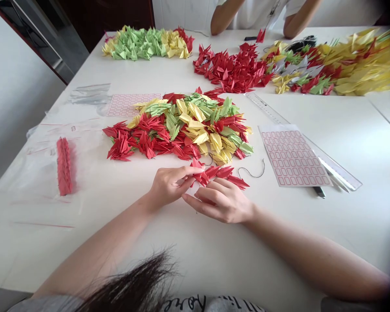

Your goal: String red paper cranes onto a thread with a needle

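Note:
My left hand (172, 184) pinches a red folded paper crane (198, 167) between thumb and fingers. Close beside it, my right hand (225, 200) has its fingers curled at a short row of red paper cranes (229, 173); its fingertips are partly hidden. A dark thread (251, 175) curls out on the table to the right of that row. Just beyond both hands lies a heap of red, yellow and green folded paper cranes (185, 123).
Plastic bags (35, 173) lie at the left, with a packed red strip (64, 167) on them. To the right are a label sheet (295, 156), a ruler (341, 167) and a dark-handled tool (319, 192). Across the table, a person's forearms (224, 17) rest behind more crane piles (234, 69).

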{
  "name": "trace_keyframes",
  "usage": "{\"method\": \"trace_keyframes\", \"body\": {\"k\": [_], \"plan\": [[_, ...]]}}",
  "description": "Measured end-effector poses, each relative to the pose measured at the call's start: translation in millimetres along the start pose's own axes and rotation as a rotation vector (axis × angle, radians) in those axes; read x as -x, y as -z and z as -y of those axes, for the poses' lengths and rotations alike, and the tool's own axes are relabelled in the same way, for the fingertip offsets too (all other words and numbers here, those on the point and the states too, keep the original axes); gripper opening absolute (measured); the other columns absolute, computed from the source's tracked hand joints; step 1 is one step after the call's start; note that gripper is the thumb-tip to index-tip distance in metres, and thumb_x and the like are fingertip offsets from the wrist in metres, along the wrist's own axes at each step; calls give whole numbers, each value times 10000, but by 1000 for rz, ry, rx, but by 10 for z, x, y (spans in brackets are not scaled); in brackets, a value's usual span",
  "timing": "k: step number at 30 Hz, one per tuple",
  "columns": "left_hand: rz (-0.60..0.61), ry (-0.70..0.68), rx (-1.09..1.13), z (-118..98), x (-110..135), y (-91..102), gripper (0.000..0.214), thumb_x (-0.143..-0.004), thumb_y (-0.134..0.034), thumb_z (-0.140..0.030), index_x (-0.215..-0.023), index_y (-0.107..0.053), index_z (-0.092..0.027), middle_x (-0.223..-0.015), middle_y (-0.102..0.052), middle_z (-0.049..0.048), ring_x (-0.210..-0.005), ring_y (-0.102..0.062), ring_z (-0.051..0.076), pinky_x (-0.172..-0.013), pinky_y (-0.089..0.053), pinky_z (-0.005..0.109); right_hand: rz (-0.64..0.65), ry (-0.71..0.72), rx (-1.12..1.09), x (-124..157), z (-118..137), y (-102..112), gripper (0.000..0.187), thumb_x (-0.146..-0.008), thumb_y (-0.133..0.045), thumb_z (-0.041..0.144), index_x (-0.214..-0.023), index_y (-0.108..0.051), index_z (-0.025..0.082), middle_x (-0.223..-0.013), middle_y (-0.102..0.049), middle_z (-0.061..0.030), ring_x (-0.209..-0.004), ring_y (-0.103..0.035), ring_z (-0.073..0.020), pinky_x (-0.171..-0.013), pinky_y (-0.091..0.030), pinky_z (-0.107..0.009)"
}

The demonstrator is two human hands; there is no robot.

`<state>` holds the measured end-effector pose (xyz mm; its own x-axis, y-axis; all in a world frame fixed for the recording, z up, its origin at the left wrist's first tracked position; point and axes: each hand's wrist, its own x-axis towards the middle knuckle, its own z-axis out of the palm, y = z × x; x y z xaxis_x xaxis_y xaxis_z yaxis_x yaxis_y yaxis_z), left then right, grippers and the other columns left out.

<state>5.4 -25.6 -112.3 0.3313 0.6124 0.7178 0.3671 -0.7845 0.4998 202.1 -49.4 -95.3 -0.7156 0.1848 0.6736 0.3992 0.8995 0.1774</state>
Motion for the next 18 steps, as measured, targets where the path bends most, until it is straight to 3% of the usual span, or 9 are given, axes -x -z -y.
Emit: {"method": "trace_keyframes", "body": {"k": [12,18], "plan": [[3,58,53,-6,15,-13,214,-947,-598,-188,-1097,-739,-247,-862,-806,-23,-597,-715,87,-556,-541,161,16,-18,32,-55,8,5,245,-914,-600,68,-1128,-676,158,-800,-615,-4,-606,-468,-123,-527,-401,-309],[-32,-8,-10,-7,11,-29,202,-934,-602,-121,-1076,-726,-192,-822,-798,-17,-525,-657,50,-526,-500,137,66,-50,25,-33,21,-18,293,-954,-568,98,-1217,-661,188,-827,-605,-11,-629,-478,-118,-557,-417,-302]]}}
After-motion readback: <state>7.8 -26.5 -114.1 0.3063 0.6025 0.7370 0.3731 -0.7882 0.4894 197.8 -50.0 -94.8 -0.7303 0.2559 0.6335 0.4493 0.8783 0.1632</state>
